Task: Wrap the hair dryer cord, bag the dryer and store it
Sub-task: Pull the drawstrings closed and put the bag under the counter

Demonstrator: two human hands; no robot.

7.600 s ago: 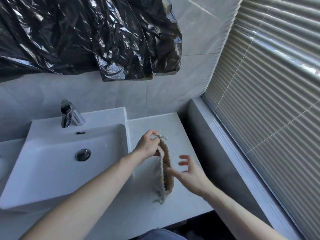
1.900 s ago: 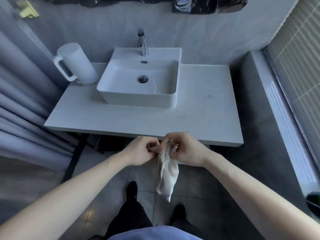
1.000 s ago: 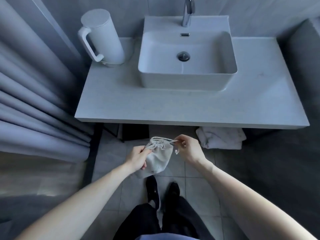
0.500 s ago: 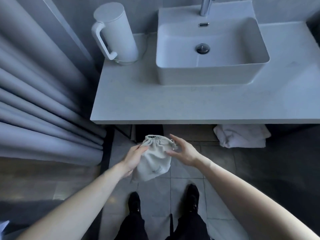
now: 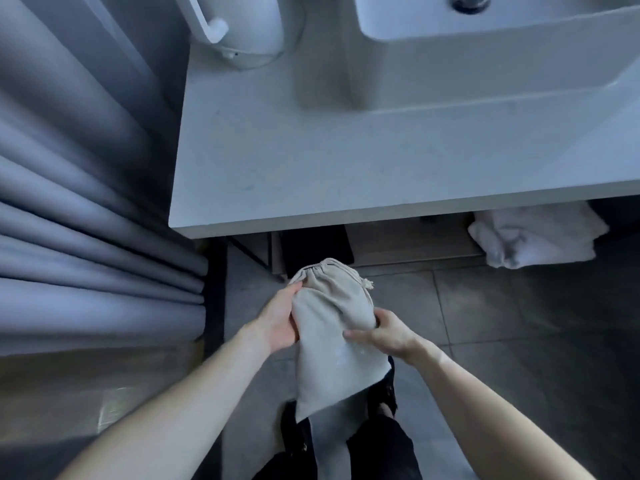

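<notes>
A beige cloth drawstring bag (image 5: 334,327) is held in front of me, below the counter's front edge, its gathered mouth pointing away and its drawstring end hanging at the right. My left hand (image 5: 278,318) grips the bag's left side near the mouth. My right hand (image 5: 384,332) clasps its right side around the middle. The bag bulges near the top; the hair dryer and its cord are hidden from view.
A white counter (image 5: 346,161) carries a basin (image 5: 502,53) and a white jug (image 5: 242,26). Beneath it are a low shelf (image 5: 412,244), a dark box (image 5: 313,247) and a folded white towel (image 5: 536,233). Grey curtains (image 5: 69,202) hang at the left. Tiled floor lies below.
The view has dropped closer to the counter's edge. My right hand has gone from the bag's mouth to its side, and both hands now clasp the bag, which has stretched out lengthwise.
</notes>
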